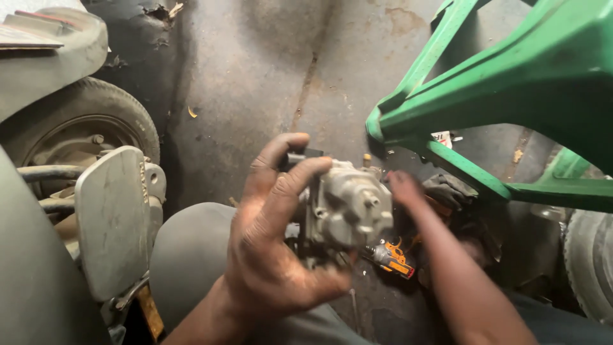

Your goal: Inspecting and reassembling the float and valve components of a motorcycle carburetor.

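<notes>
Grey metal carburettor [348,204] — gripped by left hand [274,249] (right hand [403,187] touching).

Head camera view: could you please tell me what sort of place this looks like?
Probably a small vehicle repair workshop. The left hand holds a grey metal carburettor-like part above a stained concrete floor, a scooter's rear tyre stands at left, and an orange-handled tool lies on the ground.

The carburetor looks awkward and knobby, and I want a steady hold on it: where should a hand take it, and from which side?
Probably by its blocky body, from the left, as the left hand grips the carburetor now. The right face carries protruding stubs, so fingers wrap better over the flatter top and back.
</notes>
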